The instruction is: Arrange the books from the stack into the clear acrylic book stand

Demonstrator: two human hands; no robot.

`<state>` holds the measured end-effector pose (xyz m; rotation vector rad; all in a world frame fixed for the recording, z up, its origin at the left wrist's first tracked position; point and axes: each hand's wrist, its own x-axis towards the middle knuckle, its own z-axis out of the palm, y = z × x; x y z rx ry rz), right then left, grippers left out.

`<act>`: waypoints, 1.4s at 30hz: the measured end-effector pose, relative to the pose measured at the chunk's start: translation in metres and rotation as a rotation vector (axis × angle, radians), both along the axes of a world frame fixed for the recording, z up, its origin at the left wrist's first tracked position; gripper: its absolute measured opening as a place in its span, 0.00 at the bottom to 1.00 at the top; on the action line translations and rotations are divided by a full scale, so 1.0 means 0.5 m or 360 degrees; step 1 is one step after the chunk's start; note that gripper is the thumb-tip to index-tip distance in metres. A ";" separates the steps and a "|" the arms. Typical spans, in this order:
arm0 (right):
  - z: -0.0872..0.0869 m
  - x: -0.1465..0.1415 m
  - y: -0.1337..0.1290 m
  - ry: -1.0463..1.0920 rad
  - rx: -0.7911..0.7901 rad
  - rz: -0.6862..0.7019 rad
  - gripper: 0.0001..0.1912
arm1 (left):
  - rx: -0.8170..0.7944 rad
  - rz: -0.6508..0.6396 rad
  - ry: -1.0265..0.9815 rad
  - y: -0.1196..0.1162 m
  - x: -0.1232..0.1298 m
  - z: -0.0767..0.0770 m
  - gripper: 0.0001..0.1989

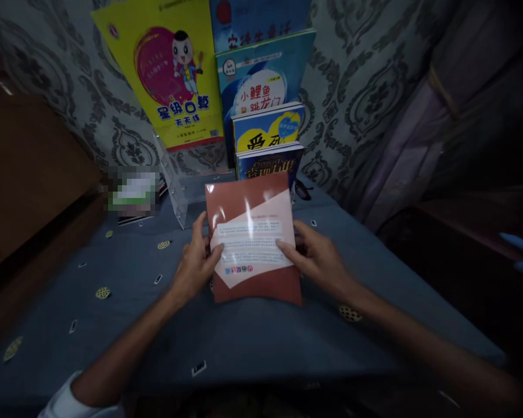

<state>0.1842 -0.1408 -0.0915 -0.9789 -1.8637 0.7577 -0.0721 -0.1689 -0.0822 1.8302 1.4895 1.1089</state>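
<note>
Between both hands I hold a glossy book (255,284) with a reddish-brown and pale pink cover carrying lines of small print. My left hand (196,255) grips its left edge, thumb on the front and fingers partly hidden behind. On the opposite edge my right hand (318,252) is closed the same way, its thumb lying over the cover. The book is slightly bowed and reflects the light. Just behind it stands a clear acrylic rack (177,194) with several books, among them a dark blue book (265,162) partly covered by the held one.
In the rack are a yellow workbook (157,75), a teal book (265,75) and a blue-and-yellow book (268,128). Dark-framed glasses (304,190) lie right of it. A small blurred-out stack (135,194) sits left. A patterned curtain (344,87) hangs behind the grey-blue tablecloth (157,331).
</note>
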 end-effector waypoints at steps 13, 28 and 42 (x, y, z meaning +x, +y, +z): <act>-0.055 -0.022 0.049 -0.0046 -0.0874 0.0226 0.24 | -0.0903 -0.0128 0.0190 0.007 -0.029 -0.037 0.41; -0.038 -0.020 0.031 -0.0840 -0.0393 -0.0198 0.25 | -0.0426 0.0146 0.1484 0.009 -0.003 -0.029 0.22; -0.059 -0.015 0.033 -0.1114 0.0076 -0.0226 0.15 | 0.0235 -0.0007 0.1110 0.060 -0.045 -0.109 0.23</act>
